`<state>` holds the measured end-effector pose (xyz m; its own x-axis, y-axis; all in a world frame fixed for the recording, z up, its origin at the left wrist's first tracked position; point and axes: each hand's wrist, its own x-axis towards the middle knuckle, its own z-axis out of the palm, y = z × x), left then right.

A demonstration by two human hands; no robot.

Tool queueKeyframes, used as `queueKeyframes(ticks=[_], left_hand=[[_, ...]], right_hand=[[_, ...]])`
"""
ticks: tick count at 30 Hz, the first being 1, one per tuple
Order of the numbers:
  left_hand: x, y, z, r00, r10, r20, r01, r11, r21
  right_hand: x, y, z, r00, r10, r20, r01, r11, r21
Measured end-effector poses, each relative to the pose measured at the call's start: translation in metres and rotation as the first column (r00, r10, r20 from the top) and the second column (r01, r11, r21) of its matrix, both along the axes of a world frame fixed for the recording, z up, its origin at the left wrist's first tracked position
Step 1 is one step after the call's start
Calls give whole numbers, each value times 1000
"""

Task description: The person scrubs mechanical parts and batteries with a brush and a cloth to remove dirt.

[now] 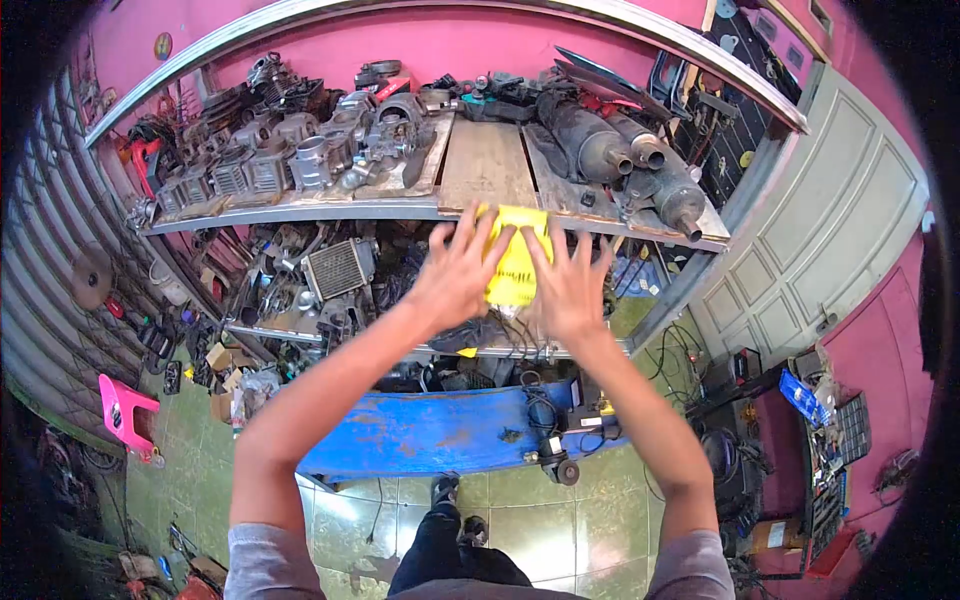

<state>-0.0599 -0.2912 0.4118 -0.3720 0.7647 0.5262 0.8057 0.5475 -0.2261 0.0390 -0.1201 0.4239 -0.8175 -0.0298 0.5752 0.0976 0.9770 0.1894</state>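
Observation:
A bright yellow plastic packet (512,284) with dark printing hangs upright in front of the shelf's front edge. My left hand (456,272) grips its left side, the thumb and fingertips lying on the yellow face. From the right, my right hand (572,288) holds the other side, thumb pressed on the front and the remaining fingers spread outward. The packet's back is hidden, and its lower end is partly blurred. Right behind its top lies the bare wooden board (486,165) of the upper shelf.
Greasy engine cylinders (312,160) crowd the upper shelf's left, exhaust mufflers (592,145) its right. A radiator (342,270) and other parts fill the lower shelf. Below stands a blue bench (430,430) with an angle grinder (552,455). A pink stool (128,408) stands left.

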Motion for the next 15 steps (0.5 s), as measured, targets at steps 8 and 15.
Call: queueKeyframes(ticks=[8,15], left_hand=[[-105,27,65,997,4,-79,4,996,94],[-184,47,63,997,53,-54,-50,997,50]], right_hand=[[-109,30,63,999,26,-36,-24,998,62],[-192,46,65,999,-24,42,20,994,110]])
